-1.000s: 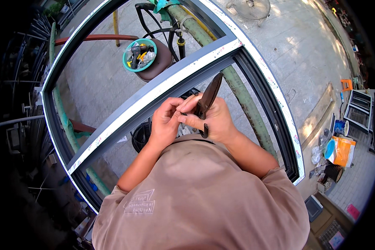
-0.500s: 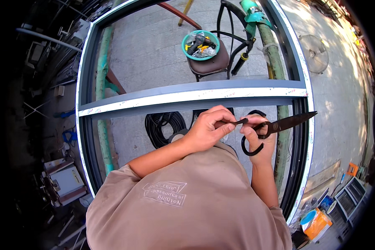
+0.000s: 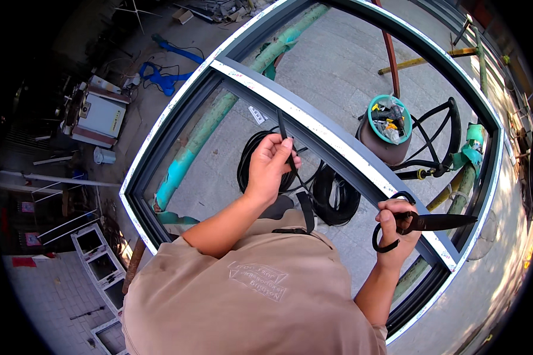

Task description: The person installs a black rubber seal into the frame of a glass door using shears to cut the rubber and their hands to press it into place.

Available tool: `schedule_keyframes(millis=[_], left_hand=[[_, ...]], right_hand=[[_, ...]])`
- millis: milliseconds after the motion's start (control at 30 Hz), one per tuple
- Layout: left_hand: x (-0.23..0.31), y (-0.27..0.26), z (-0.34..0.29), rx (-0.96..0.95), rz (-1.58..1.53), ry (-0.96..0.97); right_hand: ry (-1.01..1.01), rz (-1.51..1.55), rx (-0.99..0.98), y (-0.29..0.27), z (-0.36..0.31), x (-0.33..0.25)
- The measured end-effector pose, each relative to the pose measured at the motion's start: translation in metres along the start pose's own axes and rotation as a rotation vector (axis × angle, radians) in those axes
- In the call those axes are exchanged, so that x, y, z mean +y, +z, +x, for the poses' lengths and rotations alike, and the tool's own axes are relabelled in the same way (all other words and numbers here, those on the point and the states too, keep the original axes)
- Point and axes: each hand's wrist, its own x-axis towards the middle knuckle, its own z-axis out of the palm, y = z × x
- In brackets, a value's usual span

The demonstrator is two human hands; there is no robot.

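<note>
The frame lay beneath both hands; the scissors, jutting rightward from the right hand, might have scratched it had the wrist dropped. Of 2 coils, 1 lay below the left hand, 1 between the hands; the strip seemed likely to snag there if pulled. Beyond the right hand, the bowl held a dark tool, yellow pieces and plastic. The right hand gripped the scissors by their handles; well apart, the left hand pinched the strip.

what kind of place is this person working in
Probably an open-air yard or workshop for window or door frames: a large metal frame lies over green pipes, black coils sit below it, and a teal basin holds tools.
</note>
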Motion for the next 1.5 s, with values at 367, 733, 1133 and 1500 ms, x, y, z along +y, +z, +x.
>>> schedule_keyframes(millis=[367, 733, 1133, 1500], left_hand=[[0.016, -0.088, 0.136, 0.407, -0.361, -0.036], [0.007, -0.108, 0.174, 0.464, -0.359, -0.122], [0.005, -0.1, 0.185, 0.569, -0.47, -0.194], [0.003, -0.109, 0.2, 0.538, -0.359, -0.233]], right_hand=[[-0.015, -0.22, -0.122, 0.089, 0.109, -0.004], [0.028, -0.431, -0.058, 0.1, 0.126, 0.037], [0.011, -0.413, -0.082, 0.094, 0.127, 0.041], [-0.016, -0.383, -0.113, 0.1, 0.127, 0.04]])
